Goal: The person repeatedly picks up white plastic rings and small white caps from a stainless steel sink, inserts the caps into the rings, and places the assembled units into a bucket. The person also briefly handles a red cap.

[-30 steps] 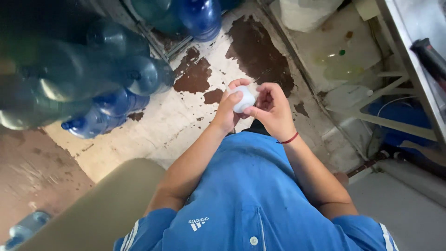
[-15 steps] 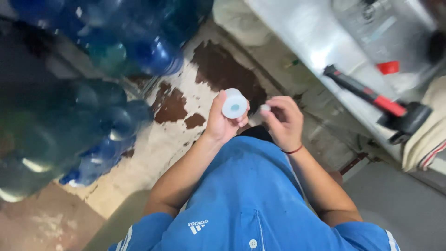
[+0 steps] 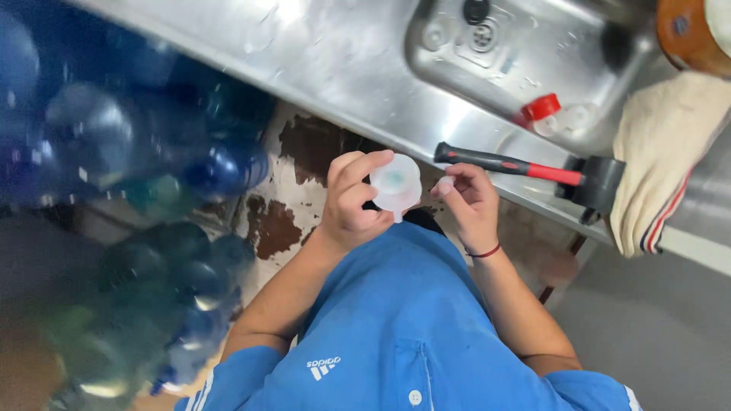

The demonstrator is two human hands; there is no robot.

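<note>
A round white plastic cap (image 3: 395, 183) with a pale greenish centre sits in the middle of the view, raised in front of the person's chest and just below the near edge of a steel counter. The left hand (image 3: 352, 204) is closed around it: the thumb and curled fingers pinch its left rim, and a short tab of the cap hangs down beside the palm. Just to the right, the right hand (image 3: 470, 205) is held with its fingers bent, the fingertips pinched on a small pale scrap (image 3: 445, 185); what that scrap is cannot be told. A thin red band circles the right wrist. The two hands are near each other but not touching.

Below them is the person's blue collared shirt (image 3: 396, 335) with a white button.

Farther off, a stainless steel sink counter (image 3: 320, 68) runs across the top, its basin with a round drain at the far right. A hammer with a black and red handle and a black head (image 3: 525, 167) lies on the counter's near edge, just beyond the right hand. A small clear bottle with a red cap (image 3: 544, 114) lies in the basin. A cream cloth with red and blue stripes (image 3: 662, 160) hangs over the counter at the right.

At the left, large blue translucent water jugs (image 3: 137, 175) are stacked, blurred. The floor (image 3: 304, 190) between shows cream paint worn to brown patches.
</note>
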